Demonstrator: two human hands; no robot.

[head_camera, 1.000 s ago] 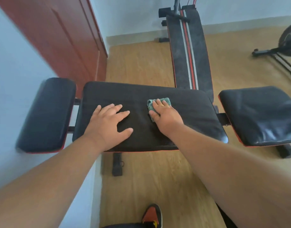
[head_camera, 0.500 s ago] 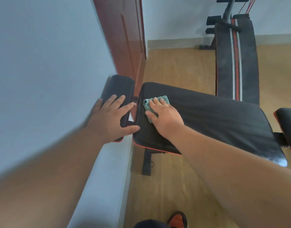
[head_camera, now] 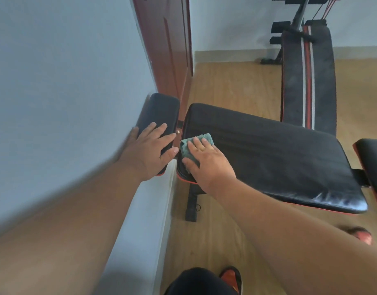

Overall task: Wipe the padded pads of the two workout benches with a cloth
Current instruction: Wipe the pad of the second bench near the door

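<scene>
Head view: right hand lies flat, fingers straight, pressing a green cloth onto the near left corner of the long black pad. Left hand rests open, fingers spread, on the small end pad beside the wall. A striped bench stands behind, on the wood floor.

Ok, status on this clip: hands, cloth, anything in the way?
Left hand flat on small end pad. Right hand presses green cloth on main pad, left end. Striped bench untouched. Nothing blocking.
</scene>
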